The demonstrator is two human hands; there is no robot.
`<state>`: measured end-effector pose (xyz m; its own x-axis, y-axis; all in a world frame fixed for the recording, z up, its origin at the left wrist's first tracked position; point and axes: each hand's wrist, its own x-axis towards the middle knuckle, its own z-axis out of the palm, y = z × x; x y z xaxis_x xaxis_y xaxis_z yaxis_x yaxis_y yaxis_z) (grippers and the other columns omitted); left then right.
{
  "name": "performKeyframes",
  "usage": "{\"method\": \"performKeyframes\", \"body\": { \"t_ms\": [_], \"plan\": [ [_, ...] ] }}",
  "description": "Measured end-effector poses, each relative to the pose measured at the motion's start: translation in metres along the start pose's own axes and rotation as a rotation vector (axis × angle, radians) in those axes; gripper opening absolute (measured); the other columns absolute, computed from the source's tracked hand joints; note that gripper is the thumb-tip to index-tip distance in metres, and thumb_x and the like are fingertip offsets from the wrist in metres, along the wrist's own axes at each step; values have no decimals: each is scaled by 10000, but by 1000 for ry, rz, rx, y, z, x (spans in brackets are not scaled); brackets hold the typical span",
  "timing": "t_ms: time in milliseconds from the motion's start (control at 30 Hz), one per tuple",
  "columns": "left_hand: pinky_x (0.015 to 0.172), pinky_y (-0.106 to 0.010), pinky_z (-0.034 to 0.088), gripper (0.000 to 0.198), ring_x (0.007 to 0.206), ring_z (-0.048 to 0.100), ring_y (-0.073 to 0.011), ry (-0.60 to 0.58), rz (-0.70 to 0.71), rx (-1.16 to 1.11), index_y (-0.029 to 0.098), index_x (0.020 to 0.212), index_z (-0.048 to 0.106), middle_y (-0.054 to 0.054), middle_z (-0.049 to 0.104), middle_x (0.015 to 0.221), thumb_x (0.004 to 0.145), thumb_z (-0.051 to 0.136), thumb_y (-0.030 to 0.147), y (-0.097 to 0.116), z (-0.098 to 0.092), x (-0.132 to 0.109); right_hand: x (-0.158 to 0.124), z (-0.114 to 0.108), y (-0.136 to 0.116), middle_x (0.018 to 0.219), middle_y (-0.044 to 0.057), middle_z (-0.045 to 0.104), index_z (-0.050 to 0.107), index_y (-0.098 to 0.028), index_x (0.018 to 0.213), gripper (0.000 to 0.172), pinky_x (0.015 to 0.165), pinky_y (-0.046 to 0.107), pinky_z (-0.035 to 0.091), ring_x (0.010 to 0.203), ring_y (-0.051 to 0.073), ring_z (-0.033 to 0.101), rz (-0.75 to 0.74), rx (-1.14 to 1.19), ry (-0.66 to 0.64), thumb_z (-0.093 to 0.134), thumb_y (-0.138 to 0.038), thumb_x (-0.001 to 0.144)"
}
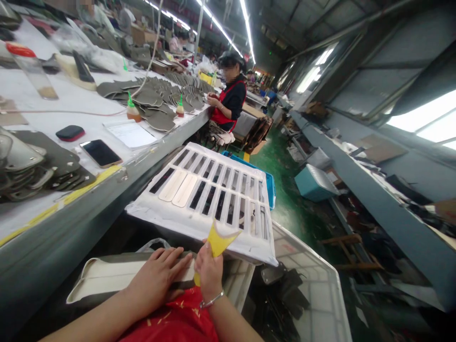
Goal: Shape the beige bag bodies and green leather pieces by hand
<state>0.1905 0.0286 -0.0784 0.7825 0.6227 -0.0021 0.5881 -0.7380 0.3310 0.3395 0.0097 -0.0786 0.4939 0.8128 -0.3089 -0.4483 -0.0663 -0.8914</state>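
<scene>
My left hand lies flat, fingers spread, on a cream and grey shoe-upper-like piece across my lap. Beside it, my right hand is closed around a yellow tool with a notched, flared top pointing upward. Just beyond both hands stands a white slatted rack, and two cream strips rest side by side on its left part. The palm side of my left hand is hidden.
On the left, a long table holds a phone, glue bottles and stacked grey pieces. A person in a red apron sits farther along. At lower right stands a white crate with dark pieces.
</scene>
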Motion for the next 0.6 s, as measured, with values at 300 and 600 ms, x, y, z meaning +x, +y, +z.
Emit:
{"method": "performKeyframes", "body": {
  "t_ms": [300, 600],
  "plan": [
    [977, -470, 266, 721, 1194, 416, -309, -31, -13, -46, 296, 1352, 327, -126, 435, 1346, 715, 617, 471, -2, -7, 0, 44, 17, -10, 463, -138, 280, 448, -178, 854, 424, 311, 142, 186, 344, 23, 197, 25, 96, -29, 633, -518, 682],
    [956, -511, 271, 672, 1193, 406, -334, -52, 2, -83, 256, 1341, 350, -160, 434, 1334, 746, 581, 468, -4, -3, 9, 46, 25, -5, 461, -122, 300, 470, -172, 877, 437, 320, 154, 201, 349, 32, 223, 69, -147, -187, 604, -554, 711]
  ]
}}
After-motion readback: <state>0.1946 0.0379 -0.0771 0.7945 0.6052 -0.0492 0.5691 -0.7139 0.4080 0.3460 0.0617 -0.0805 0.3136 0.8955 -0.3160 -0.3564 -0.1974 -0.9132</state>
